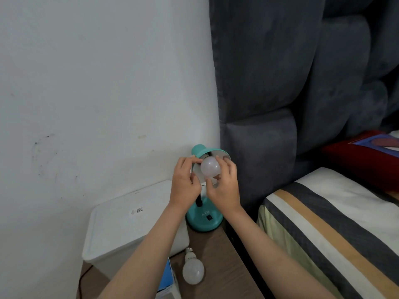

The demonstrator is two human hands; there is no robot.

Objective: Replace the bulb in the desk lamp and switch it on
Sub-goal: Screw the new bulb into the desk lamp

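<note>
A teal desk lamp (204, 221) stands on a brown bedside table (218, 255), its shade (201, 151) tilted toward me. A white bulb (210, 167) sits at the mouth of the shade. My right hand (223, 186) grips this bulb with fingers and thumb around its globe. My left hand (185, 182) holds the rim of the shade on the left, fingertips touching the bulb. The socket is hidden behind the bulb. A second white bulb (192, 269) lies on the table nearer to me, screw cap pointing away. The lamp's black switch (209, 217) is on its base.
A white lidded plastic bin (129, 223) stands left of the lamp against the white wall. A blue and white box (167, 281) lies beside the loose bulb. A grey padded headboard (269, 93) and a bed with striped bedding (323, 223) are on the right.
</note>
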